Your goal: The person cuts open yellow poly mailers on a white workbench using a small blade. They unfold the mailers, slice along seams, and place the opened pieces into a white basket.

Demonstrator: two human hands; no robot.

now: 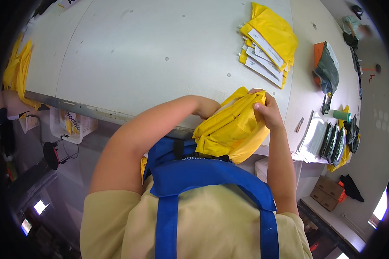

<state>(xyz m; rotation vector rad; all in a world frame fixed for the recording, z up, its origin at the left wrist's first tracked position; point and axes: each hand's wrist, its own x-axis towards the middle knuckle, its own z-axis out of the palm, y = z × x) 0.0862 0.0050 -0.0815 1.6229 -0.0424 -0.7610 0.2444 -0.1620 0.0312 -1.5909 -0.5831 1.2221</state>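
At the near edge of the table I have a folded yellow fabric bundle (229, 127), with a loose flap hanging below it toward my blue apron (207, 175). My right hand (269, 111) grips its upper right corner, thumb on the near face and fingers behind. On the bundle's far left side is my left hand (208, 108), bent inward at the wrist; its fingers are mostly hidden by the fabric. Beyond my right hand lies a stack of yellow folded packets (270, 36) with white cards (263, 67) along their left side.
A side surface at right holds a dark grey and orange pouch (326, 69), scissors (299, 124), paper sheets (312, 136), a green roll (342, 115) and dark packets (334, 140). Yellow straps (21, 71) hang at far left, above a white bin (71, 125). Another person (353, 26) is at upper right.
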